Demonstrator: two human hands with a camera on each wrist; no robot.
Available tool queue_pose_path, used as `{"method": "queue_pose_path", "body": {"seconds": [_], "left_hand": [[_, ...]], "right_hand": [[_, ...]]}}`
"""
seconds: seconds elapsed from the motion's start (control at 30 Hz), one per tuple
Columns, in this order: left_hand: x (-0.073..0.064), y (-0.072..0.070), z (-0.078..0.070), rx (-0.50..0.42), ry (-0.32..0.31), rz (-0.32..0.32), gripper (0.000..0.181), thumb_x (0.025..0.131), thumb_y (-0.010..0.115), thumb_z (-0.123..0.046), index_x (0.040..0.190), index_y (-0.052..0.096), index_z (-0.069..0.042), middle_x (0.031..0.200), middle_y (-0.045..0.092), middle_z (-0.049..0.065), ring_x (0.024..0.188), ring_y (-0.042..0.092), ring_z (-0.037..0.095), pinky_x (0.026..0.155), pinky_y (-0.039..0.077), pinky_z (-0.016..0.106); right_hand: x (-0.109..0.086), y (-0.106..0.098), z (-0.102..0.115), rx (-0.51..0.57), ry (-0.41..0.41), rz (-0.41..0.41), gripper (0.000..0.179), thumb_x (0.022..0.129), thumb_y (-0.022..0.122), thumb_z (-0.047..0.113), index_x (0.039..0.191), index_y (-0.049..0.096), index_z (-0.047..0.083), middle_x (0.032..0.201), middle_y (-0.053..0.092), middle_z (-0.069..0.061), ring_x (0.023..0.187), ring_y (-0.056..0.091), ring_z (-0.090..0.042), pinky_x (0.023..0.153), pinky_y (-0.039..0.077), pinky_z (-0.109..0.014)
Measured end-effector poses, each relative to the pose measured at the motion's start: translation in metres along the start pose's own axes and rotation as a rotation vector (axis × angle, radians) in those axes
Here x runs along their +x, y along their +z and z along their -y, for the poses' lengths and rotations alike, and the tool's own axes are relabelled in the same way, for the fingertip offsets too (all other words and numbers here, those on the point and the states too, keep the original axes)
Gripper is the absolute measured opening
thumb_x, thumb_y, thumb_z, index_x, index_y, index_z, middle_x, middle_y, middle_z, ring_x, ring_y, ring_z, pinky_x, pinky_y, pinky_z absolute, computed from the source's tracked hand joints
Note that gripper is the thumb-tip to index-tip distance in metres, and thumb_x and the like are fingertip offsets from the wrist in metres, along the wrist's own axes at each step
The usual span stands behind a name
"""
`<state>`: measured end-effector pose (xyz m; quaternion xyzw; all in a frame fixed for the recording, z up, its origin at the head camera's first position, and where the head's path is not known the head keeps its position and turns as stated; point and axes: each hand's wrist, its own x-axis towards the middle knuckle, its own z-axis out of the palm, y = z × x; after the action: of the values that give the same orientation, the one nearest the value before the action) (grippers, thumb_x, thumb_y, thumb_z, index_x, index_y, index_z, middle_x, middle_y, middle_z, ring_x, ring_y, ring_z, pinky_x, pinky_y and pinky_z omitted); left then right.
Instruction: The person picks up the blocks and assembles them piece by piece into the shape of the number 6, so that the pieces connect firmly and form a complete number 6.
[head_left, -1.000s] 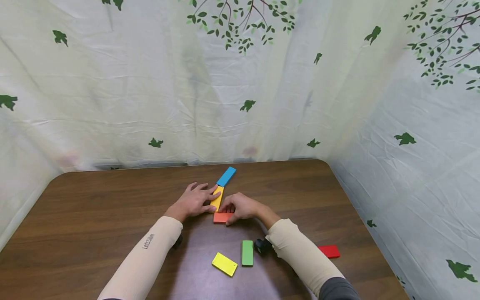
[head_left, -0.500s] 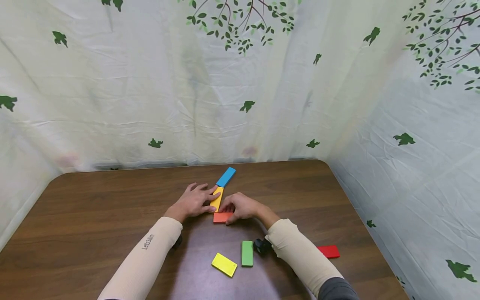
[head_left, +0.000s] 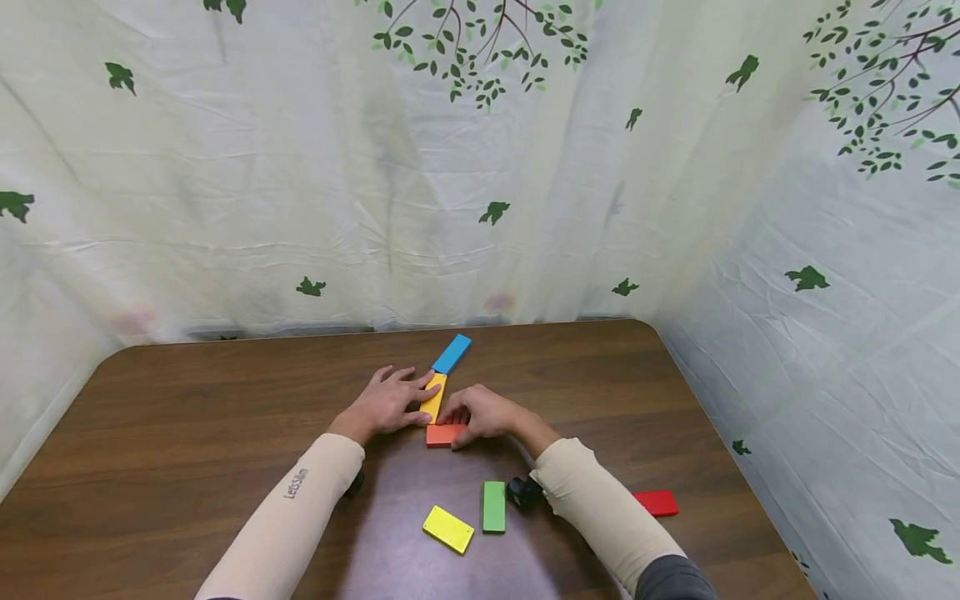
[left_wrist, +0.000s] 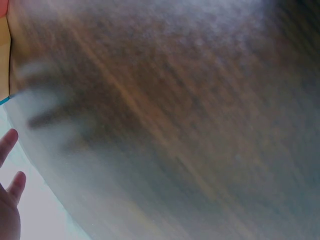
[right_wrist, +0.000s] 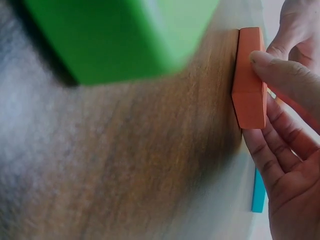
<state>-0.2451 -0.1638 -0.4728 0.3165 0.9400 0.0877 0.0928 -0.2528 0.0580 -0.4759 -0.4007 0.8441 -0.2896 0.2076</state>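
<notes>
My left hand (head_left: 384,402) rests spread over an amber-yellow block (head_left: 432,407), its fingers fairly straight and touching the top, the thumb near the block's lower end. Only two fingertips and a sliver of that block show in the left wrist view. My right hand (head_left: 491,413) pinches an orange-red block (head_left: 442,436) between thumb and fingers; the right wrist view shows the thumb on the long side of the orange-red block (right_wrist: 247,80). This block lies crosswise at the amber block's near end. A blue block (head_left: 452,354) lies at a slant against the far end.
On the brown table (head_left: 225,417), a yellow block (head_left: 448,529) and a green block (head_left: 494,507) lie nearer the body. Beside the right forearm is a red block (head_left: 658,503). A black device (head_left: 524,493) sits at the right cuff. White curtains (head_left: 337,167) hang behind the table.
</notes>
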Motion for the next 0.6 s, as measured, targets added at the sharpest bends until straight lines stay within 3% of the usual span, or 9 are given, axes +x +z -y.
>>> {"method": "queue_pose_path", "body": {"seconds": [0.3, 0.6], "left_hand": [[0.000, -0.001, -0.001, 0.016, -0.006, -0.002, 0.058, 0.092, 0.061, -0.043, 0.142, 0.049, -0.018, 0.152, 0.037, 0.008, 0.137, 0.032, 0.041, 0.108, 0.017, 0.064], [0.001, -0.002, -0.002, 0.017, 0.006, -0.001, 0.058, 0.092, 0.061, -0.043, 0.142, 0.049, -0.017, 0.152, 0.037, 0.009, 0.137, 0.031, 0.043, 0.108, 0.017, 0.064]], "right_hand": [[-0.007, -0.006, -0.005, 0.006, -0.006, -0.026, 0.036, 0.075, 0.084, 0.018, 0.109, 0.072, 0.010, 0.094, 0.066, 0.003, 0.080, 0.059, -0.006, 0.072, 0.050, -0.018], [-0.030, -0.023, -0.012, 0.016, 0.008, -0.013, 0.038, 0.078, 0.082, 0.012, 0.113, 0.069, 0.006, 0.103, 0.067, -0.003, 0.089, 0.062, -0.014, 0.080, 0.050, -0.021]]}}
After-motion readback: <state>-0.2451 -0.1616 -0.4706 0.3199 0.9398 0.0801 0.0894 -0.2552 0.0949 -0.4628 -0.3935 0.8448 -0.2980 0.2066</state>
